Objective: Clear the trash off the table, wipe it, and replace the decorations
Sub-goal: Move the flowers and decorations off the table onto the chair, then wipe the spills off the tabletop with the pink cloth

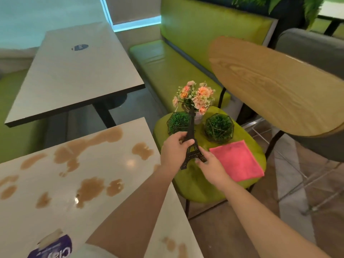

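Over the green chair seat, the tower model is gripped by the left hand and steadied at its base by right fingertips; decorations parked there, presumably so the stained table can be wiped.

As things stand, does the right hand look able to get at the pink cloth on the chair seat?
Probably yes. The pink cloth lies flat and uncovered on the green chair seat, just beside the right hand. But that hand is busy: with the left hand it holds the tower model, which it must release first.

both hands grip Eiffel Tower model | above green chair seat | stained table
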Motion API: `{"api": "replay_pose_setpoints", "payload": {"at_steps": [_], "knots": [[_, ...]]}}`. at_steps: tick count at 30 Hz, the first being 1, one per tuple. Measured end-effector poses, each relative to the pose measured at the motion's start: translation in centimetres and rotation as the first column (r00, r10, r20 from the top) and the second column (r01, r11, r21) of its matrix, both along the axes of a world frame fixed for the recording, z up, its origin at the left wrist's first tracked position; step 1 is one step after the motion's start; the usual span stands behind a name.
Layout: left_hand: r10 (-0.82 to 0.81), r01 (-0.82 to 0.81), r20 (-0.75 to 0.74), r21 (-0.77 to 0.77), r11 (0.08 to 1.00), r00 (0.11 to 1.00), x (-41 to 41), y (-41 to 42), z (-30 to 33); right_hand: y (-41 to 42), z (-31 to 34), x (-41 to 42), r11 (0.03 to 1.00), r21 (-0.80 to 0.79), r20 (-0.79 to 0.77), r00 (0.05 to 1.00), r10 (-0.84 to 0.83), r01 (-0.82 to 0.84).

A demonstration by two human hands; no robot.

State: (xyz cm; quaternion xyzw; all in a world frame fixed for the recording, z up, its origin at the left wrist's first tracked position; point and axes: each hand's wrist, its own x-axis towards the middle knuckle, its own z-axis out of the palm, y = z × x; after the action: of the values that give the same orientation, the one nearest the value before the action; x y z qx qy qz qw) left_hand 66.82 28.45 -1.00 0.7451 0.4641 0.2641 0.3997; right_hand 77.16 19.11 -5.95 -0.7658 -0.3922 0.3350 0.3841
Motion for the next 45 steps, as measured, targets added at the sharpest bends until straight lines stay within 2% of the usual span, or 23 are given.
{"api": "replay_pose_setpoints", "payload": {"at_steps": [3,5,9,14,16,21,25,27,31,33,35,38,40,42,45], "knots": [[0.006,-0.006,0.007,0.002,1.000,1.000,1.4,0.5,-0.8,0.0,-0.8,0.8,1.000,-0.008,-0.004,1.000,0.023,-0.023],[0.008,-0.008,0.005,-0.010,1.000,1.000,2.2,0.6,-1.3,-0.2,-1.2,1.4,1.000,-0.006,0.046,0.999,-0.004,0.004],[0.031,-0.031,-0.011,-0.017,0.999,0.999,3.1,0.5,-2.1,-1.4,-2.2,2.7,0.996,0.024,0.217,0.972,-0.092,0.089],[0.027,-0.028,-0.019,-0.048,0.998,0.999,3.2,0.1,-2.7,-4.0,-2.8,4.5,0.972,-0.068,0.489,0.857,-0.162,0.223],[0.034,-0.034,0.006,-0.089,0.995,0.999,3.1,0.0,-3.1,-5.2,-3.3,5.0,0.962,-0.142,0.517,0.847,-0.128,0.232],[0.059,-0.053,0.037,-0.146,0.988,0.998,2.6,-0.5,-4.3,-6.7,-4.0,5.4,0.964,-0.236,0.548,0.836,0.031,0.119],[0.130,-0.136,-0.063,-0.102,0.985,0.989,1.7,-1.9,-4.7,-6.4,-2.9,5.5,0.943,-0.305,0.602,0.794,0.083,0.132],[0.150,-0.164,-0.110,-0.131,0.978,0.982,1.2,-3.3,-4.5,-6.6,-2.4,5.6,0.943,-0.287,0.579,0.815,0.030,0.170],[-0.040,-0.044,-0.203,-0.391,0.919,0.978,0.5,-6.1,-4.2,-7.7,-0.9,4.0,0.955,-0.173,0.517,0.847,-0.121,0.242],[-0.039,-0.047,-0.125,-0.612,0.790,0.991,0.3,-7.2,-3.7,-8.4,-0.1,2.3,0.963,-0.094,0.509,0.844,-0.172,0.253],[0.020,-0.047,-0.044,-0.763,0.644,0.999,-0.1,-8.3,-3.2,-9.3,0.7,0.1,0.975,-0.018,0.469,0.863,-0.189,0.223],[0.063,0.065,0.114,-0.852,0.520,0.992,-1.3,-10.0,-1.9,-10.8,1.7,-3.2,0.991,0.062,0.394,0.909,-0.134,0.119],[0.045,0.079,0.121,-0.845,0.529,0.992,-2.4,-10.9,-1.3,-11.9,2.3,-5.4,0.995,0.093,0.329,0.942,-0.066,0.037],[0.046,0.057,0.104,-0.802,0.595,0.994,-4.1,-11.9,-0.7,-13.4,3.1,-7.9,0.993,0.117,0.220,0.975,-0.028,0.002],[0.079,0.018,0.097,-0.732,0.681,0.992,-6.5,-13.1,-0.8,-15.3,4.1,-10.5,0.989,0.134,-0.032,0.998,-0.054,0.058]]}}
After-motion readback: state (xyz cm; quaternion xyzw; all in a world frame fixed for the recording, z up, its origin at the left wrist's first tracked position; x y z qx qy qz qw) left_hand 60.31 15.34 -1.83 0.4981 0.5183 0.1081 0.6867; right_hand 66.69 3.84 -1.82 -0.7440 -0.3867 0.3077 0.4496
